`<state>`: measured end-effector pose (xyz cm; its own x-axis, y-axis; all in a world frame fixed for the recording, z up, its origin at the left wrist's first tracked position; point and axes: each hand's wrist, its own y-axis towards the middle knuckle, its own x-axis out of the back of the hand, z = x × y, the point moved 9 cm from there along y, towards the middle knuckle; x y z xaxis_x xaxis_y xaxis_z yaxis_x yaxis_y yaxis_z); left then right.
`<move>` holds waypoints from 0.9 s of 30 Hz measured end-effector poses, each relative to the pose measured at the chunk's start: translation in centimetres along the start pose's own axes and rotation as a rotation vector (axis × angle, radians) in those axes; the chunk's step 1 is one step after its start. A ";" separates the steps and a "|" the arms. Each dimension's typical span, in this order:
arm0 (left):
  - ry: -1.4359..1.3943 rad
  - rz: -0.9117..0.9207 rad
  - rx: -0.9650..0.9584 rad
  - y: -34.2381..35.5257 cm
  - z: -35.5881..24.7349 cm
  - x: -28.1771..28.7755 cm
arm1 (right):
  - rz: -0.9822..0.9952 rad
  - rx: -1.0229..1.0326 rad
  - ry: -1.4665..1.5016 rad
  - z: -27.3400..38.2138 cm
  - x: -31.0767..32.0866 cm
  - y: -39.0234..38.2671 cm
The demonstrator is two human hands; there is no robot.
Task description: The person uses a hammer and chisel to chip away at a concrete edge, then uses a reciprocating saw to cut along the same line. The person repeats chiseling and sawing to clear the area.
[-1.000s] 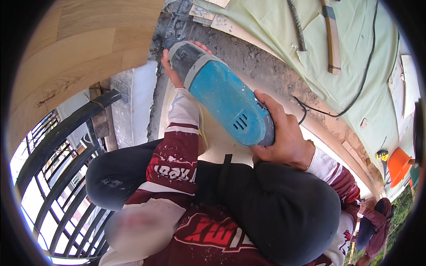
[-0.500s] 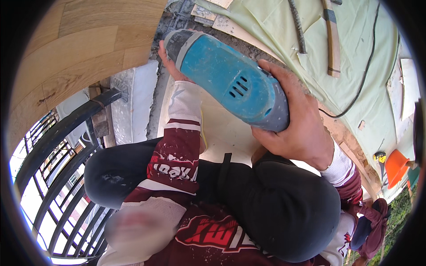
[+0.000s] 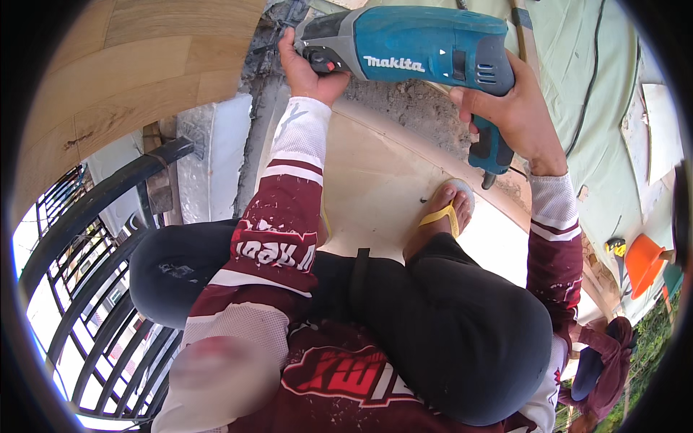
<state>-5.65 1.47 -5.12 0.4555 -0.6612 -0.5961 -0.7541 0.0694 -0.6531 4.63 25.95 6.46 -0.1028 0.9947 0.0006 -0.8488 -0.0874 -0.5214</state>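
Observation:
A blue and dark-grey power drill (image 3: 426, 40) lies nearly horizontal across the top of the head view, its front end at the left, its pistol handle hanging at the right. My left hand (image 3: 314, 79) is closed under the front end, beside a red switch; the bit end lies over rough grey broken concrete (image 3: 278, 25), partly hidden. My right hand (image 3: 516, 119) grips the rear of the tool where handle and body meet. Below the drill are a crumbly concrete strip (image 3: 393, 97) and a cream board (image 3: 372, 180), with my sandalled foot (image 3: 447, 213) on it.
Wooden flooring (image 3: 144, 36) fills the upper left, above a black metal railing (image 3: 86, 216). At right, a pale green sheet (image 3: 603, 151) bears a cable and a wooden-handled tool (image 3: 523, 22); an orange object (image 3: 642, 263) lies near its edge. Another person (image 3: 599, 361) appears at lower right.
The drill has turned from diagonal to nearly horizontal and risen in the view, showing its side and handle. Both my hands moved upward with it; my foot came into sight.

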 end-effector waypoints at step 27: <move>0.338 -0.192 0.264 -4.3 8.7 5.5 | -0.179 -0.145 0.747 -14.0 -0.8 -8.9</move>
<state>4.23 4.02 -9.62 0.3622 -0.8838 -0.2963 -0.5053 0.0810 -0.8592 19.55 26.69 -0.87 0.4492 0.7705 -0.4522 -0.7379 0.0345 -0.6741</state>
